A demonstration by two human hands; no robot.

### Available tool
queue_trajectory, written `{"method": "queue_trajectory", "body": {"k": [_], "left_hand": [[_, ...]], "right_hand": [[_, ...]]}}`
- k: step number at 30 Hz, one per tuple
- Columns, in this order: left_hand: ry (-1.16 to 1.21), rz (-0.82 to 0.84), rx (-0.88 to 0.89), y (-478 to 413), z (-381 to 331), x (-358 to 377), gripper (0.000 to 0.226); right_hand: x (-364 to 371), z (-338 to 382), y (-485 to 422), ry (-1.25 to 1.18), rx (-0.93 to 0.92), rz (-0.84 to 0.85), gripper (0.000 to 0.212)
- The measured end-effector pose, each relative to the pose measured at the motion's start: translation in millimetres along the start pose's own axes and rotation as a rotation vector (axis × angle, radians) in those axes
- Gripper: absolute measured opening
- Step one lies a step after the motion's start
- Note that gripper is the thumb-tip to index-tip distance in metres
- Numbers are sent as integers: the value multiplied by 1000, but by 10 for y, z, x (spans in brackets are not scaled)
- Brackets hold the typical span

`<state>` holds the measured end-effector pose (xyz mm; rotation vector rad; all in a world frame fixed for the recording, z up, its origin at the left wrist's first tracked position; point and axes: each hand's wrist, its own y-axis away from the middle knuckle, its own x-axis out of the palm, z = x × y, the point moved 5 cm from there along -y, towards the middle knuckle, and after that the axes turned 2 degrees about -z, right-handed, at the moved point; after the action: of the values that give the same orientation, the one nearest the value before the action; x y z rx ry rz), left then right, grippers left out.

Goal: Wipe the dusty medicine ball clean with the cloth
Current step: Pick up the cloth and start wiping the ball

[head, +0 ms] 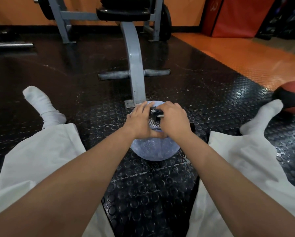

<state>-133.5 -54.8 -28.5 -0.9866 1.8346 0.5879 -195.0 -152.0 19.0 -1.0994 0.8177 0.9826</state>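
The right hand (175,120) grips the cloth (156,114) on the ball (154,149); the left hand (139,121) lies flat at the cloth's nine o'clock.

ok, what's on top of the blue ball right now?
Both hands. The left hand lies flat on the ball; the right hand grips a bunched black-and-white cloth against its top. The surface under them is covered, so dust there can't be judged.
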Motion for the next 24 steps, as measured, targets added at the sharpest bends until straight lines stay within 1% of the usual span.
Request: {"method": "queue_trajectory", "body": {"k": [3, 5, 9, 12, 15, 18, 20, 22, 24], "left_hand": [[-46, 3, -34, -24, 14, -63, 118], [-38, -15, -21, -24, 46, -72, 113], [49, -62, 33, 47, 66, -9, 119], [43, -53, 4, 79, 34, 6, 127], [33, -52, -15, 93, 2, 4, 128], [42, -69, 1, 59, 43, 7, 128], [18, -75, 31, 45, 70, 11, 132], [10, -50, 2, 79, 72, 23, 129], [8, -42, -21, 123, 45, 39, 127]], "right_hand": [[49, 65, 83, -27, -30, -18, 42], [103, 88, 182, -46, -65, -5, 39], [77, 51, 192, -54, -64, 26, 40], [6, 24, 20, -13, -25, -16, 42], [-1, 2, -38, -5, -2, -41, 43], [64, 9, 165, -58, -57, -84, 40], [146, 33, 396, -99, -140, -83, 35], [181, 26, 542, -97, -195, -86, 36], [139, -3, 509, -56, -189, -86, 33]]}}
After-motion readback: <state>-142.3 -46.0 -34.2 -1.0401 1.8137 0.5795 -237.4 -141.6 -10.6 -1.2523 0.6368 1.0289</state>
